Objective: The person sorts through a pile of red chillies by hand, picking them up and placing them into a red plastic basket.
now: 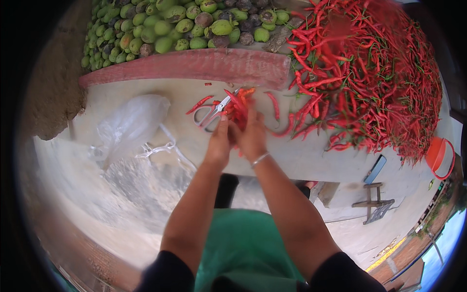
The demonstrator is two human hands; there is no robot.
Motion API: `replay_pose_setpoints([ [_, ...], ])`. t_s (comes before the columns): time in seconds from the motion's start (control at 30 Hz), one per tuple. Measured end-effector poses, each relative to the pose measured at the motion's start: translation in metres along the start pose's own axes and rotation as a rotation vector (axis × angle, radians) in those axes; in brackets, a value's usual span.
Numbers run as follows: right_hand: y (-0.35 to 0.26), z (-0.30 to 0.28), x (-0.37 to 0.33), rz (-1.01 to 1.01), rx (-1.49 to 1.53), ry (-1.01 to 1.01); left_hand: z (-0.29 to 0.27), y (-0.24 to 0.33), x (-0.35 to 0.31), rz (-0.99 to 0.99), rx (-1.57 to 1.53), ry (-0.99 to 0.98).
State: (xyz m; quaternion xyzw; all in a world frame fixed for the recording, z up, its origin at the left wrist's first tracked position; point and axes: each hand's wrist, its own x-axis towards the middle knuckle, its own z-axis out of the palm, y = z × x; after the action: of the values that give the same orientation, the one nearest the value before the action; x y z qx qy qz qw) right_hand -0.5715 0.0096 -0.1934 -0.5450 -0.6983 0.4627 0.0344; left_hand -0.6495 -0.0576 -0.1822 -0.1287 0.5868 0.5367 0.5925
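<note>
My left hand (220,145) and my right hand (253,138) are close together in the middle of the view, both closed around a bunch of red chili peppers (238,111). Some blur covers the fingertips and the peppers between them. Scissors (203,115) with grey-white handles lie just beyond my left hand, their blades partly under or against the bunch. To the left of the scissors is one loose red chili pepper (198,104). Another single chili (274,105) lies to the right of my right hand.
A large heap of red chilies (365,78) spreads at the right. Behind a reddish board (189,65) lie many green and dark round fruits (160,29). A clear plastic bag (134,121) is at left; a small stool (373,203), a phone (375,169) and a red-orange container (435,153) are at right.
</note>
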Motion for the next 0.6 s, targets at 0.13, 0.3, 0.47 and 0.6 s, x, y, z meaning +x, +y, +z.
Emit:
replay_pose_setpoints([
  [0.13, 0.003, -0.024, -0.012, -0.025, 0.213, 0.051, 0.014, 0.007, -0.029, 0.003, 0.013, -0.107],
  [0.3, 0.019, -0.074, -0.035, -0.085, 0.488, 0.112, 0.062, 0.019, -0.079, 0.015, 0.119, -0.260],
  [0.47, 0.025, -0.160, -0.100, 0.196, 0.954, 0.068, 0.118, -0.006, -0.140, -0.005, 0.327, -0.295],
  [0.6, 0.060, -0.232, -0.138, 0.205, 1.011, 0.193, 0.203, -0.026, -0.177, -0.064, 0.534, -0.395],
])
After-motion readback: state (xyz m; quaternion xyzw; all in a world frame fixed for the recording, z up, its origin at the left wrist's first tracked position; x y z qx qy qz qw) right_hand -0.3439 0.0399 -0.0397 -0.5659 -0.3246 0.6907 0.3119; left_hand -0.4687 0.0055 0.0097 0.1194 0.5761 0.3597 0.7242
